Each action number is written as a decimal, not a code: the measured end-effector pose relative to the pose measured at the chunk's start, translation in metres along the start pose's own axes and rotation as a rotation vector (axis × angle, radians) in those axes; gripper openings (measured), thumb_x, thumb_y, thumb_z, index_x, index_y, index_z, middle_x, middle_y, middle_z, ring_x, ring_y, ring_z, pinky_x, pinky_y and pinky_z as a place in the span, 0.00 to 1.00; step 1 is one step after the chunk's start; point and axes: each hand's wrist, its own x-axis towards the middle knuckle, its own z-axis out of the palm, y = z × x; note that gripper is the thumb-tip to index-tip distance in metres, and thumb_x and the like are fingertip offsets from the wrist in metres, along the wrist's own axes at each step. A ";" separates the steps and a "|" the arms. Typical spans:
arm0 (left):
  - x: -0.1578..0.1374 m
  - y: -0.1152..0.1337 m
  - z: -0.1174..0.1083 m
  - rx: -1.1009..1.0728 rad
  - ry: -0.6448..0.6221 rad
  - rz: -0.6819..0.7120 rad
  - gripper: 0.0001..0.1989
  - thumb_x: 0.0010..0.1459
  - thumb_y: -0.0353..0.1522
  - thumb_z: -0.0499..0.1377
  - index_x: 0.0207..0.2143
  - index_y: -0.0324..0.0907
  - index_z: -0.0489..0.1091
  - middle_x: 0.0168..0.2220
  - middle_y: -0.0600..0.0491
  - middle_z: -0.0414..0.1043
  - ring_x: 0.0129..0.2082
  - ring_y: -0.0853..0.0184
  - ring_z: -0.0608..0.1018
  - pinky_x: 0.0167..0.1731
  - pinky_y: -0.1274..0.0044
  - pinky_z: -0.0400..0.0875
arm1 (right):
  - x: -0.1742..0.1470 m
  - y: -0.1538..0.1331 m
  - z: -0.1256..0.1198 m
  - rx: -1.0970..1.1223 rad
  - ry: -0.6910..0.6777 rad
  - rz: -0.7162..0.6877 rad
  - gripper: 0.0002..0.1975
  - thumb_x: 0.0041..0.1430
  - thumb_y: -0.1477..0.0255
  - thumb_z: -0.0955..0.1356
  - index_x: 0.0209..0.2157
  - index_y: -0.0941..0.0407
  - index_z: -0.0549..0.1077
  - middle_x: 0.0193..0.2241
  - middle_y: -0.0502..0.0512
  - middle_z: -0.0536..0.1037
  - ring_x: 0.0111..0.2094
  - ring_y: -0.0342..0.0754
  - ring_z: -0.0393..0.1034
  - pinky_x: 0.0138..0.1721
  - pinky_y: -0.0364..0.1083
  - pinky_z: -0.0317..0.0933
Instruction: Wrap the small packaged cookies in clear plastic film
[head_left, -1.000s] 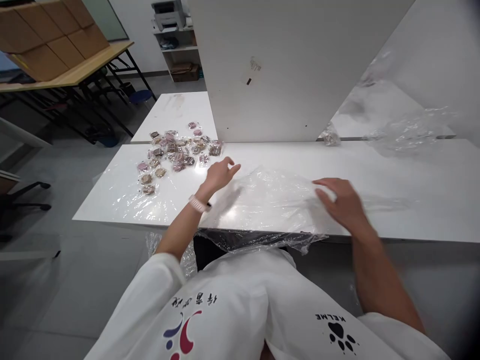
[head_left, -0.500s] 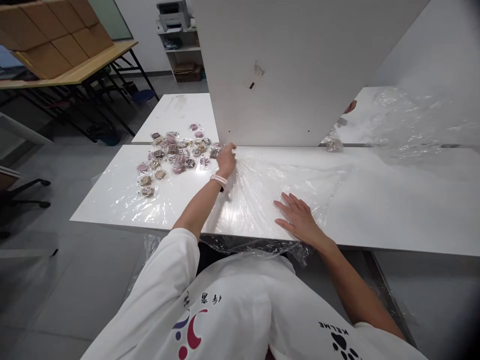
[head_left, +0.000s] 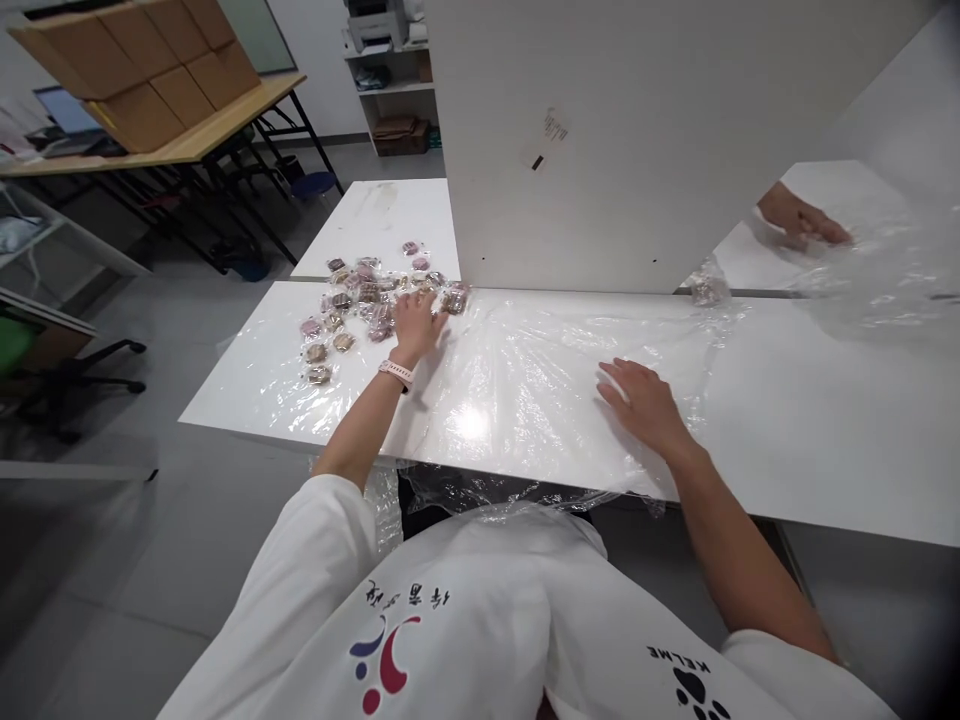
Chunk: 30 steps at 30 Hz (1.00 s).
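My left hand (head_left: pixel 417 325), with a pink-and-white band on its wrist, reaches over the right side of a pile of small individually wrapped packets (head_left: pixel 367 290). Its fingers are stretched out and the thumb stands apart; whether a fingertip presses on a packet is hard to see. The packets look round, pink and brown, in clear wrappers. A thin clear plastic sheet (head_left: pixel 525 370) is spread over the white table (head_left: pixel 810 420) and hangs over its front edge. Over the right part of the sheet is my right hand (head_left: pixel 641 400), open, with fingers spread and nothing in it.
A tall white partition (head_left: pixel 600 130) rises behind the sheet. To its right, another person's hand (head_left: pixel 802 215) is near crumpled clear plastic (head_left: pixel 885 270). A small clear bag (head_left: pixel 707 283) lies by the partition's edge. Cardboard boxes (head_left: pixel 150 80) stand on a wooden table at far left.
My left hand has moved left from the sheet's gathered far edge onto the packets, and the sheet's creases have relaxed. My right hand has shifted right. The other person's hand shows more.
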 end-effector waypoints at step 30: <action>0.056 0.007 0.020 -0.037 -0.306 0.242 0.32 0.57 0.23 0.56 0.65 0.41 0.61 0.57 0.41 0.68 0.57 0.50 0.65 0.56 0.61 0.61 | 0.005 -0.010 0.031 -0.169 0.023 -0.071 0.27 0.71 0.56 0.53 0.64 0.48 0.64 0.68 0.58 0.59 0.69 0.57 0.49 0.65 0.61 0.48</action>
